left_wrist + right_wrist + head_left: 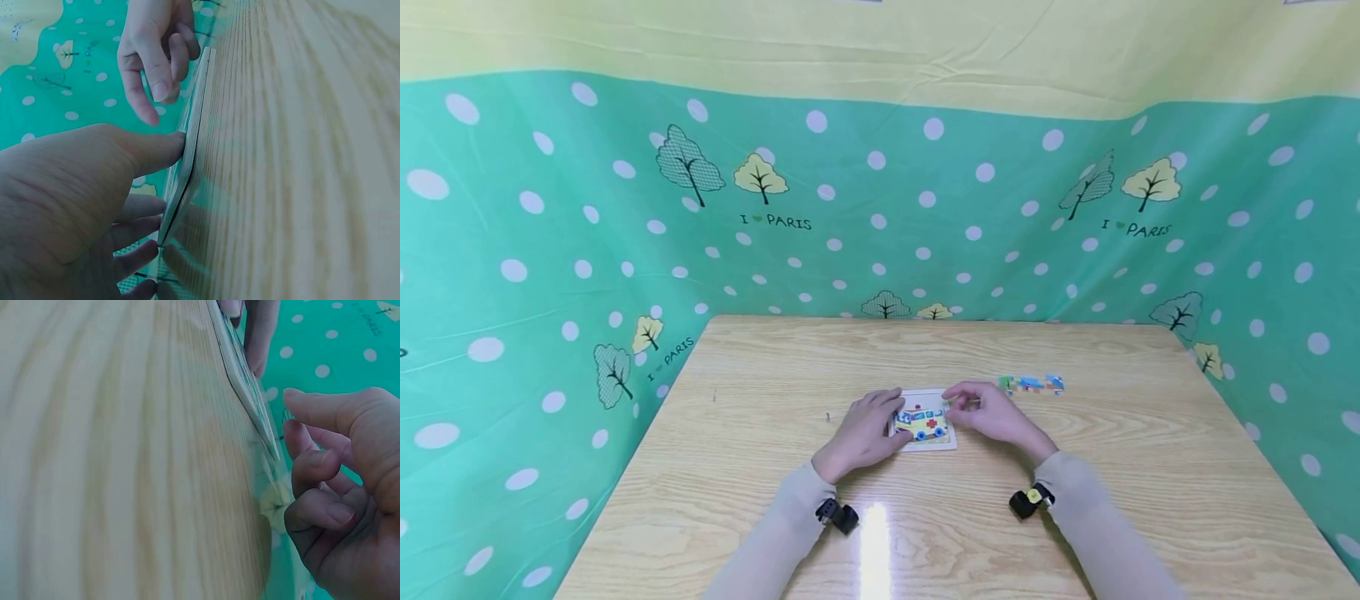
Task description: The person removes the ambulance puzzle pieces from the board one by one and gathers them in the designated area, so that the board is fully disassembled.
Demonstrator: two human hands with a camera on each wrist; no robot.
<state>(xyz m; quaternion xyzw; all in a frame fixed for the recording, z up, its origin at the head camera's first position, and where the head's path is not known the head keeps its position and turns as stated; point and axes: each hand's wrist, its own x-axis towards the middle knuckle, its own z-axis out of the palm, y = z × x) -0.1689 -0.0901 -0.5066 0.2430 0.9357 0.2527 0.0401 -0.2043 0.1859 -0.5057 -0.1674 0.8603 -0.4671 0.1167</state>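
From the head, the right hand (988,410) seems to meet the puzzle (931,422); the right wrist view shows a gap between its fingers and the frame (936,446). Those fingers are loosely bent, thumb and forefinger slightly parted, with nothing visible in their hold. The left hand (867,429) has its fingers spread and fairly straight, touching the frame's left side, thumb over the near part. Only the wrist views reveal the frame's thin, pale edge; only the head view shows the picture between the hands: a yellow ambulance, 1 red cross, 2 round blue wheels. Beyond the right fingers lie flat, colourful loose pieces (1031,384), the right hand between them and the frame. Left of the left fingers sits 1 small dark speck (828,416) on the wood-grained tabletop (760,467). Behind hangs creased, dotted green cloth (850,175).
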